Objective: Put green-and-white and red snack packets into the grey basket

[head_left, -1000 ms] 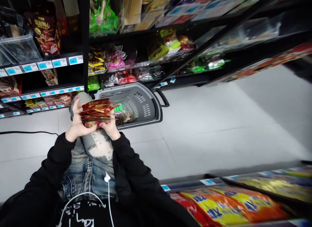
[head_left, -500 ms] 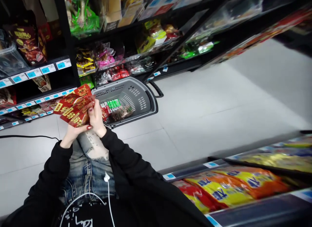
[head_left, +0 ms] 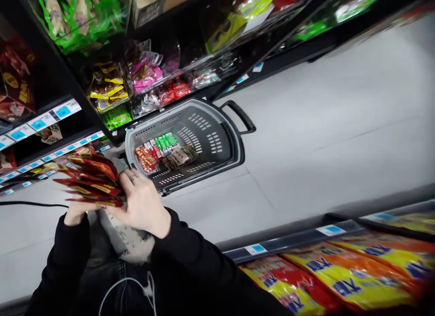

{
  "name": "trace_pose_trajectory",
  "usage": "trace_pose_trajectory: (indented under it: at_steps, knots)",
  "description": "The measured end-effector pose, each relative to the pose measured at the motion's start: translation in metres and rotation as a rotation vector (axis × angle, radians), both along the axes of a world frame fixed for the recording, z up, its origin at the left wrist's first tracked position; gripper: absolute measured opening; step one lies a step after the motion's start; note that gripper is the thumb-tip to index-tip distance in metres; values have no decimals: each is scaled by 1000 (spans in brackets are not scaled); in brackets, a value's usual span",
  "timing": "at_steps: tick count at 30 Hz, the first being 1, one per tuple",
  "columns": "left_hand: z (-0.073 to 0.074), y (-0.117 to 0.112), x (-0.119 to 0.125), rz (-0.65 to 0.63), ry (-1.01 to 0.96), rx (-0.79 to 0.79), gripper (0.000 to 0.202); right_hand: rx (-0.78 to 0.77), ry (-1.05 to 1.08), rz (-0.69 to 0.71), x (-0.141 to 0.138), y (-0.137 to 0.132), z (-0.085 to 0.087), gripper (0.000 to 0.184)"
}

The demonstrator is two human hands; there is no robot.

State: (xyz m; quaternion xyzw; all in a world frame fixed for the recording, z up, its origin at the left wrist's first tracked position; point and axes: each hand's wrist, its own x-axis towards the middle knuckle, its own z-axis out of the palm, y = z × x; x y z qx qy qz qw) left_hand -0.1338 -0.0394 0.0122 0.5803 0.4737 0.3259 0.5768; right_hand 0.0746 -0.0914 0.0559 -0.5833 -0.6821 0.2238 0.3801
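Observation:
A stack of red snack packets [head_left: 95, 178] with yellow print is held edge-on over my lap. My right hand [head_left: 142, 200] is closed around the near right end of the stack and wears a ring. From underneath, my left hand [head_left: 81, 207] supports the packets; most of its fingers are hidden by them. Just to the right, a grey shopping basket [head_left: 217, 121] stands on the floor. Inside the basket lie red packets [head_left: 146, 157], green-and-white packets [head_left: 166, 141] and brownish packets [head_left: 180, 156].
Black shelves [head_left: 61, 67] of small snacks run along the left and top, with price tags [head_left: 37, 124] on their edges. Large yellow and red snack bags [head_left: 340, 270] sit on a low shelf at bottom right. A black cable [head_left: 30, 203] crosses the floor at left.
The red packets have turned from fanned face-on to edge-on, and my right hand now wraps their near end. The view has shifted closer to the shelves and basket.

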Motion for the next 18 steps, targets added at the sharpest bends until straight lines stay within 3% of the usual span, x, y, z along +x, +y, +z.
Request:
trace_pose_trajectory:
  at_steps: [3, 5, 9, 13, 18]
  knots:
    - [-2, 2, -5, 3, 73, 64, 45, -157, 161, 47, 5, 7, -7, 37]
    - [-3, -1, -1, 20, 89, 19, 41, -210, 251, 58, 5, 12, -16, 38]
    - [-7, -6, 13, 107, 95, -184, 47, -187, 349, 141, 3, 25, -42, 35]
    - [-9, -4, 18, 171, -26, -131, 63, -124, 436, 249, 4, 32, -60, 42]
    - [-2, 0, 25, 269, -28, -59, 59, -84, 364, 274, 2, 30, -57, 47]
